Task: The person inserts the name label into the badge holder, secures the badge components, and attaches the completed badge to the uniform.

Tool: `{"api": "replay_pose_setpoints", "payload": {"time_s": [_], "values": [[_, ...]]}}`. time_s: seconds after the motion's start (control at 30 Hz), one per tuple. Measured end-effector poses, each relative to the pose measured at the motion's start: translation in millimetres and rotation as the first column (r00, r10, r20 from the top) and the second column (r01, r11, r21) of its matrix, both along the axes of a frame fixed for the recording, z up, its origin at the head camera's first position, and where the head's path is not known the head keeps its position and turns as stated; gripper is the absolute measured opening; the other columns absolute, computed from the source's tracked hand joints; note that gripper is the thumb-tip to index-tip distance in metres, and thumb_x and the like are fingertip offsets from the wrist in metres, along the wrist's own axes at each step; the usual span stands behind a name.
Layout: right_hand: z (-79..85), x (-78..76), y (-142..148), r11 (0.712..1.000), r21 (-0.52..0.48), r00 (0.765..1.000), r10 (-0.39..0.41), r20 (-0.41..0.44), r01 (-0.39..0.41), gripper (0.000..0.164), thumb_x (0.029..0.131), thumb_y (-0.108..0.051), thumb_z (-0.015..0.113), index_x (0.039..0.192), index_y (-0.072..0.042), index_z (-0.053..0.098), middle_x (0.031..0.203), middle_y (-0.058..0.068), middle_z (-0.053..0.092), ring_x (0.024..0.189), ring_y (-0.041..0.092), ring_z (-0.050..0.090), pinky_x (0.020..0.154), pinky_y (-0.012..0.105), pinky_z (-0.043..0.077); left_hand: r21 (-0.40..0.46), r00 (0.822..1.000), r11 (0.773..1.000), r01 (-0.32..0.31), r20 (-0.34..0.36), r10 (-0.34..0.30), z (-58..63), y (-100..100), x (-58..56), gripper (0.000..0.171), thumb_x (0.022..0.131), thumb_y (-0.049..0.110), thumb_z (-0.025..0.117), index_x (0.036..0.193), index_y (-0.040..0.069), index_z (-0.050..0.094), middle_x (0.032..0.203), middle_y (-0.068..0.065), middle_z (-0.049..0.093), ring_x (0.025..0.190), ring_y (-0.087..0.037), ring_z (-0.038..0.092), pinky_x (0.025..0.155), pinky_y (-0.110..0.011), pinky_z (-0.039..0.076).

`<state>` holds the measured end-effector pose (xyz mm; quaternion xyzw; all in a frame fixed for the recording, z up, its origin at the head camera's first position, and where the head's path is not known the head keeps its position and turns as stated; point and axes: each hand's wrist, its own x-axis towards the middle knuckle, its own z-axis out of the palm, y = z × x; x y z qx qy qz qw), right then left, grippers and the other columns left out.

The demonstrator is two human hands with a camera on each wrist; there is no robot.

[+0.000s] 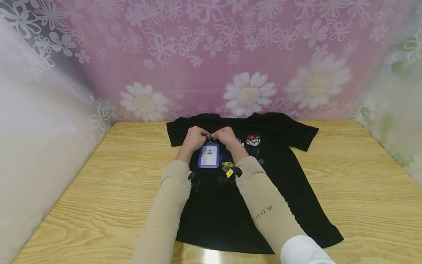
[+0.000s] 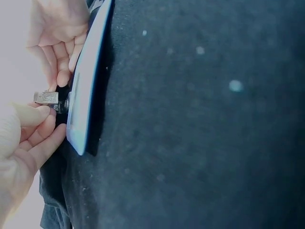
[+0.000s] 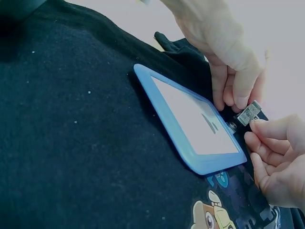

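A blue-framed ID badge (image 1: 199, 157) with a white card lies on the chest of a black T-shirt (image 1: 217, 220). Its small metal clip (image 3: 249, 113) stands at the badge's top end, close to the shirt fabric. My left hand (image 1: 195, 138) pinches the clip from the left, thumb on top, as the left wrist view shows. From the other side my right hand (image 1: 227, 136) grips the clip's edge between thumb and forefinger. Both sets of fingertips nearly meet there. Whether the clip bites any cloth cannot be made out.
The T-shirt lies flat on a wood-grain table (image 1: 125, 176), with cartoon dog prints (image 1: 252, 140) right of the badge. A pink flowered curtain (image 1: 197, 55) hangs behind the table, with pale flowered sheets at both sides.
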<state>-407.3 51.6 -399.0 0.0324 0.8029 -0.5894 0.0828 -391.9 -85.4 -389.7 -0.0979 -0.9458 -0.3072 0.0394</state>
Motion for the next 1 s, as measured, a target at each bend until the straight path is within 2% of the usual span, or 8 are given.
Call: {"api": "replay_pose_setpoints", "payload": {"time_s": [0.5, 0.6, 0.8, 0.9, 1.0], "values": [[1.7, 1.4, 1.9, 1.000, -0.003, 0.999, 0.002, 0.046, -0.002, 0.018, 0.087, -0.006, 0.057, 0.098, 0.005, 0.068, 0.089, 0.009, 0.062, 0.093, 0.022, 0.053, 0.091, 0.036, 0.039, -0.011, 1.000, 1.000, 0.005, 0.012, -0.005, 0.6, 1.4, 0.9, 0.023, 0.088, 0.004, 0.053, 0.101, 0.003, 0.072, 0.100, -0.010, 0.067, 0.088, -0.020, 0.058, 0.078, -0.032, 0.050], [0.5, 0.8, 1.9, 1.000, 0.012, 1.000, 0.002, 0.026, -0.002, 0.019, 0.088, -0.007, 0.058, 0.098, 0.005, 0.069, 0.090, 0.011, 0.063, 0.093, 0.022, 0.054, 0.090, 0.036, 0.040, -0.020, 1.000, 1.000, 0.002, 0.001, -0.002, 1.0, 1.3, 0.1, 0.023, 0.089, 0.004, 0.053, 0.102, 0.004, 0.071, 0.101, -0.009, 0.067, 0.090, -0.019, 0.058, 0.080, -0.032, 0.049], [-4.6, 2.5, 2.8, 0.999, 0.025, 0.999, 0.026, -0.021, -0.025, 0.021, 0.090, -0.009, 0.056, 0.101, 0.004, 0.068, 0.102, 0.015, 0.063, 0.100, 0.025, 0.053, 0.092, 0.038, 0.040, -0.012, 0.999, 1.000, -0.021, 0.036, 0.021, -0.4, 2.4, -0.7, 0.026, 0.091, 0.006, 0.050, 0.109, 0.003, 0.068, 0.108, -0.010, 0.065, 0.096, -0.021, 0.056, 0.084, -0.032, 0.047], [-6.9, 3.8, 4.4, 0.997, 0.072, 0.998, 0.039, -0.047, -0.035, 0.023, 0.091, -0.013, 0.056, 0.103, 0.002, 0.068, 0.107, 0.014, 0.062, 0.099, 0.023, 0.053, 0.089, 0.037, 0.042, -0.026, 0.998, 0.999, -0.043, 0.038, 0.044, -1.1, 1.1, -0.6, 0.028, 0.090, 0.005, 0.051, 0.114, 0.003, 0.065, 0.108, -0.011, 0.064, 0.090, -0.020, 0.057, 0.078, -0.031, 0.048], [-6.7, 4.1, 8.3, 0.992, 0.122, 0.997, 0.030, -0.075, -0.021, 0.024, 0.091, -0.018, 0.058, 0.105, -0.001, 0.068, 0.104, 0.013, 0.062, 0.091, 0.021, 0.055, 0.080, 0.036, 0.047, -0.041, 0.997, 0.997, -0.069, 0.031, 0.070, -1.6, -2.8, -1.5, 0.031, 0.090, 0.006, 0.051, 0.119, 0.005, 0.062, 0.109, -0.011, 0.064, 0.085, -0.020, 0.056, 0.074, -0.031, 0.047]]}}
